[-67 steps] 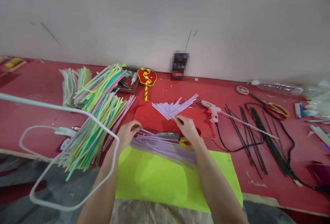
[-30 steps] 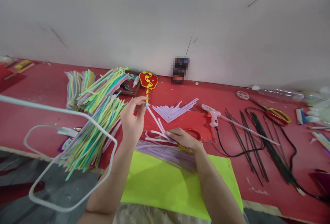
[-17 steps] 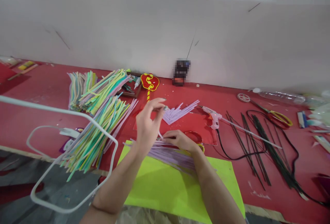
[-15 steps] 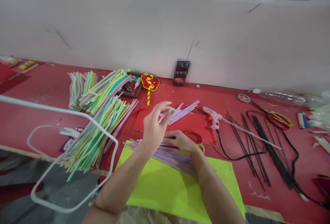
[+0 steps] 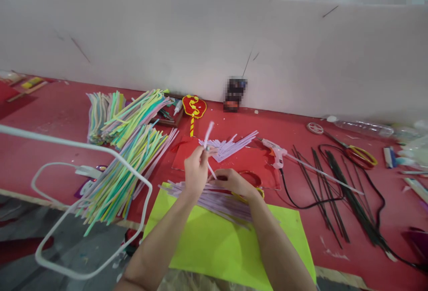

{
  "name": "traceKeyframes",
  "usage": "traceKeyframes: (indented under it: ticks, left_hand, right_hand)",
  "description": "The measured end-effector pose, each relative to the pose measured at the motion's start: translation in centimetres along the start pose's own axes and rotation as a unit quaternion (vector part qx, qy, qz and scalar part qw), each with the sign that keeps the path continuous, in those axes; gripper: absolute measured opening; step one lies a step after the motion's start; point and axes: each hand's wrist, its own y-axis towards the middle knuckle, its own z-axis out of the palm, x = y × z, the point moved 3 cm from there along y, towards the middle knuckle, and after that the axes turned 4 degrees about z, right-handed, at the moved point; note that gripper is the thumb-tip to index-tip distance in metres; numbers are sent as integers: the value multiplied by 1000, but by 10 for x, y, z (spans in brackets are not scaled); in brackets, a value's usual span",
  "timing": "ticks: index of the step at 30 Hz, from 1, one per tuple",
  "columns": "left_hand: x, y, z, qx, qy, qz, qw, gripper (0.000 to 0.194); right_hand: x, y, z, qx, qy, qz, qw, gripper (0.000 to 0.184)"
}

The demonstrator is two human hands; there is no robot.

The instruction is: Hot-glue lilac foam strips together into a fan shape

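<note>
A single lilac pipe cleaner (image 5: 209, 133) stands tilted in the fingers of my left hand (image 5: 196, 168). Its lower end reaches the fingertips of my right hand (image 5: 232, 181), which are closed on it. Beneath both hands, a loose bundle of lilac pipe cleaners (image 5: 224, 206) lies across a yellow-green sheet (image 5: 214, 246). Just beyond, several bent lilac pipe cleaners (image 5: 230, 148) form a V-shaped group on a red card (image 5: 264, 168). Scissors with red and yellow handles (image 5: 252, 177) are partly hidden by my right hand.
Multicoloured pipe cleaners (image 5: 133, 166) are piled at left, behind a white curved frame (image 5: 149, 210). To the right are a pink glue gun (image 5: 277, 155) with its cord, dark green stems (image 5: 351, 197) and another pair of scissors (image 5: 359, 155). A white partition (image 5: 150, 36) closes off the back.
My left hand has lowered slightly and its fingers have closed. A lilac pipe cleaner now stands up between my hands. My right hand has stayed nearly in place.
</note>
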Motion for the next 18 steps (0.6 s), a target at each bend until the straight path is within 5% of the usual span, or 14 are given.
traceKeyframes:
  ticks: [6,12,18]
  left_hand:
    - [-35,22,-33,-202,-145,84,965,20]
    - [-31,31,-25,-190,-201,62,959,22]
    - [11,31,11,-137,-302,2,943,18]
  right_hand:
    - [5,1,4,14,-1,16,1000,31]
    - [-1,3,0,-6,118,15,993,45]
    - [-4,0,-22,-173,204,-44,962,39]
